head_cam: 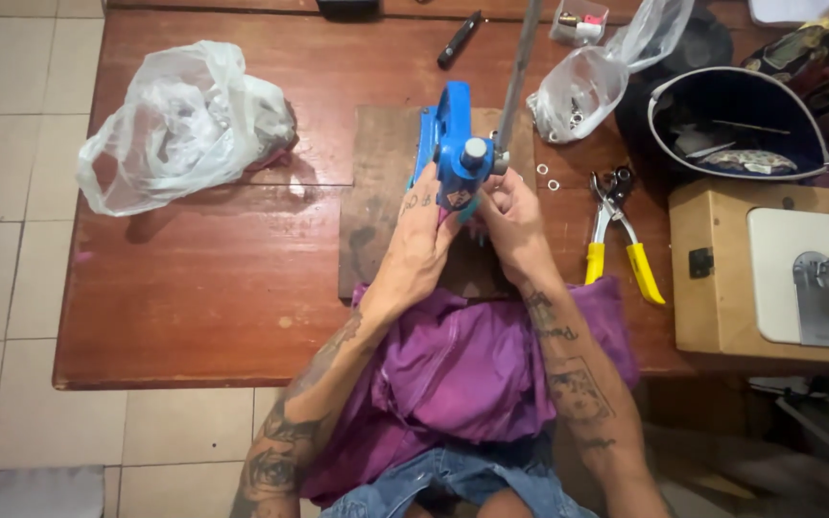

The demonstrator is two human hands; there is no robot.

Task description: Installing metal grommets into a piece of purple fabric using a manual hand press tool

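We note a reddish-brown wooden table point(203, 288) standing on a pale tiled floor point(11, 192). On it, at the left, lies a crumpled clear plastic bag point(184, 120). At the centre a dark wooden board point(381, 192) lies flat, bearing a blue hand press point(453, 144). Purple cloth point(462, 345) drapes over the near edge. Right of the board we see two small metal rings point(547, 176) and yellow-handled pliers point(616, 240). Farther back lie a black pen-like tool point(459, 38) and a second clear bag point(587, 82) holding small metal parts.
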